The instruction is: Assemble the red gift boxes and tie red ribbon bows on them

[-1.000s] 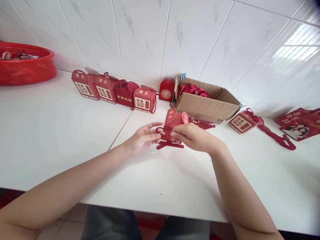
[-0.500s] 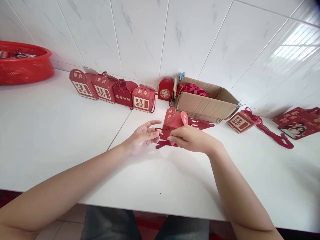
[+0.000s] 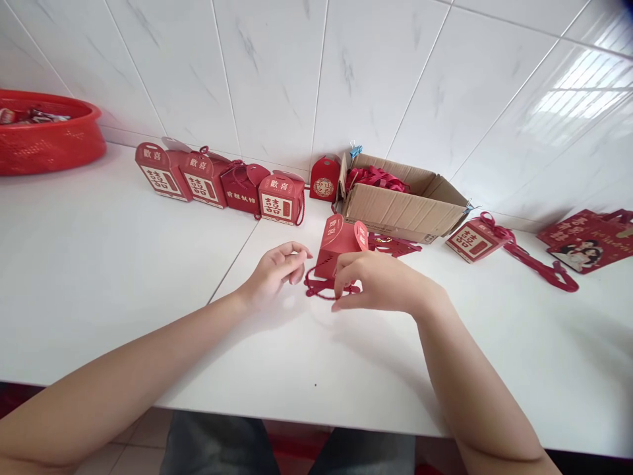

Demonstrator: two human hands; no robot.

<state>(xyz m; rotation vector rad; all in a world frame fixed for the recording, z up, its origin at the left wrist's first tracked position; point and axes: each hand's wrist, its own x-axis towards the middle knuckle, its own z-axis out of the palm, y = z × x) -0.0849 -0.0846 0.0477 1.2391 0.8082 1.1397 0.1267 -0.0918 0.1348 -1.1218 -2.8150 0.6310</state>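
Observation:
A small red gift box (image 3: 332, 247) with rounded top flaps stands on the white table in front of me. A dark red twisted cord (image 3: 316, 295) trails in a loop from its near side onto the table. To the left of the cord is my left hand (image 3: 274, 272), its fingers loosely bent and apart, with nothing in them. My right hand (image 3: 378, 278) hovers at the right front of the box, thumb and fingers apart, the fingertips close to the cord's end; whether they touch it I cannot tell. Part of the box hides behind this hand.
A row of red gift boxes (image 3: 202, 181) lines the wall at left. Behind the near box, a cardboard carton (image 3: 403, 208) holds red ribbons (image 3: 378, 178). A red basket (image 3: 49, 148) sits far left. Rightward are a ribboned box (image 3: 472, 241) and red paper bags (image 3: 588, 244).
Both hands have let go of the cord they held by the box. The left has drawn back slightly left; the right has lowered, its fingers opened, and the cord now lies on the table.

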